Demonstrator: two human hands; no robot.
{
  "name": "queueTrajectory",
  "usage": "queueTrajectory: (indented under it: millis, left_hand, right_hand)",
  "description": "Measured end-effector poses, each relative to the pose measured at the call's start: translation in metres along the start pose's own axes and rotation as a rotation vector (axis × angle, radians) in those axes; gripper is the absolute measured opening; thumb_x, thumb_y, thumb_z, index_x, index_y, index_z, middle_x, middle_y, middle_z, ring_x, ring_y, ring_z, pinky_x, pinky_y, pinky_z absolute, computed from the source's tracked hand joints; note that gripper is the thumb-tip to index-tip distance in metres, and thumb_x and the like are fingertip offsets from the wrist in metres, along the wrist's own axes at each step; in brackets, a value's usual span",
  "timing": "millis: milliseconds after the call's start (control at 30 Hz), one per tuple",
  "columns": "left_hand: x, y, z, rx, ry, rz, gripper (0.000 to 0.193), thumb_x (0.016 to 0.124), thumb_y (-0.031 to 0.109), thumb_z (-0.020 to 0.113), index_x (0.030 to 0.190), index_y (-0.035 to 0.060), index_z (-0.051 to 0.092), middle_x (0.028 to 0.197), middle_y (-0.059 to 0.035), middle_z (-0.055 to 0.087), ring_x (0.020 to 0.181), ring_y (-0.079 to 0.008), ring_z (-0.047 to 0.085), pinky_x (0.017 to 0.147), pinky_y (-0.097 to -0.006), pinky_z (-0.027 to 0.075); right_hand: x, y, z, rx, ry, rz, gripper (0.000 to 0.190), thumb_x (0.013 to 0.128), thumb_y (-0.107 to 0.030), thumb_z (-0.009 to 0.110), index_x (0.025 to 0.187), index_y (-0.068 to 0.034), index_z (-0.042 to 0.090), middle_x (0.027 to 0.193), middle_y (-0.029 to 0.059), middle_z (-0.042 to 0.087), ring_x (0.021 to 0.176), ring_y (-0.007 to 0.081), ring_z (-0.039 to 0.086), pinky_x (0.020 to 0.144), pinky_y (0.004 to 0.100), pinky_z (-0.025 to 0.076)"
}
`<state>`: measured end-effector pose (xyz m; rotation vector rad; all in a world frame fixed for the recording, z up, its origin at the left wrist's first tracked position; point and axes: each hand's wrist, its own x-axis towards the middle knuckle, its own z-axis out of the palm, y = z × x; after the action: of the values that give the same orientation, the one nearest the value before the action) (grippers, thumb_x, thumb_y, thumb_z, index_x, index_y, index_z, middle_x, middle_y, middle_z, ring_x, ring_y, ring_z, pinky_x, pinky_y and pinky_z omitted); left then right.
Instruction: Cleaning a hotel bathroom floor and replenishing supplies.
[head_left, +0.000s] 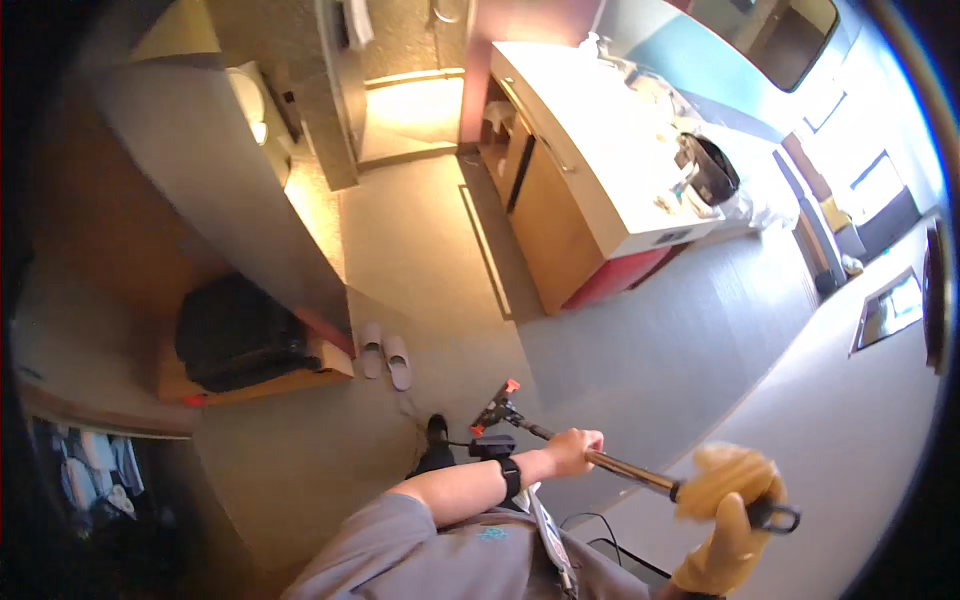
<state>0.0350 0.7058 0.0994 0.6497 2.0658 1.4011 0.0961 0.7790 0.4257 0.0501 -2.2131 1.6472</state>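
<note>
My bare left hand (573, 452) is closed around the metal pole (634, 471) of a floor tool, near its lower part. The black head (496, 409) of the tool, with orange-red ends, points towards the upper left above the floor by my shoe. At the other end, my right hand (731, 487), in a yellowish work glove, is wrapped round the pole by its black grip and hanging loop (784, 517). The glove is slightly blurred. A black strap sits on my left wrist.
White slippers (397, 363) lie on the floor beside a low wooden bench (337, 364) bearing a black bag (240, 334). A white-topped cabinet (577, 112) with items and a black container (709, 169) stands ahead. A wall runs along the right; clothes (97, 465) hang at lower left.
</note>
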Motion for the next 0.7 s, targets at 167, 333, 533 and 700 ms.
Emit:
queueTrajectory:
  millis: [167, 333, 533, 700]
  left_hand:
    - [-0.099, -0.014, -0.106, -0.05, 0.464, -0.028, 0.017, 0.079, 0.022, 0.067, 0.085, 0.0095, 0.058, 0.078, -0.016, 0.065, 0.075, -0.0357, 0.064, 0.065, -0.0434, 0.049]
    - [-0.275, -0.062, -0.215, 0.011, 1.099, -0.034, 0.016, 0.086, 0.02, 0.065, 0.086, 0.0051, 0.059, 0.066, -0.01, 0.059, 0.061, -0.0185, 0.058, 0.056, -0.0342, 0.045]
    - [-0.535, -0.126, -0.268, -0.452, 1.793, -0.183, 0.026, 0.089, 0.033, 0.067, 0.087, 0.0093, 0.057, 0.076, 0.0017, 0.053, 0.068, -0.0102, 0.047, 0.06, -0.0263, 0.038]
    - [-0.7, -0.146, -0.249, -0.682, 2.156, -0.489, 0.029, 0.089, 0.04, 0.066, 0.097, 0.0136, 0.056, 0.087, 0.0021, 0.054, 0.074, -0.0103, 0.047, 0.061, -0.0264, 0.038]
  right_hand:
    - [0.004, 0.011, 0.044, -0.076, -0.448, 0.062, 0.053, 0.074, -0.024, 0.073, 0.118, 0.001, 0.059, 0.112, 0.0146, 0.063, 0.113, 0.0271, 0.057, 0.099, 0.0395, 0.042]
    - [-0.041, 0.03, 0.158, -0.523, -0.682, 0.162, 0.044, 0.088, -0.041, 0.06, 0.122, -0.014, 0.06, 0.111, 0.0118, 0.064, 0.106, 0.0191, 0.062, 0.09, 0.0296, 0.047]
    - [-0.108, 0.056, 0.322, -0.504, -1.264, -0.156, 0.037, 0.092, -0.039, 0.05, 0.109, -0.008, 0.062, 0.109, 0.0157, 0.063, 0.105, 0.032, 0.059, 0.087, 0.0392, 0.048]
    - [-0.143, 0.05, 0.488, -0.534, -1.496, -0.499, 0.036, 0.092, -0.037, 0.049, 0.101, -0.005, 0.062, 0.102, 0.0184, 0.063, 0.1, 0.0354, 0.058, 0.084, 0.0427, 0.048]
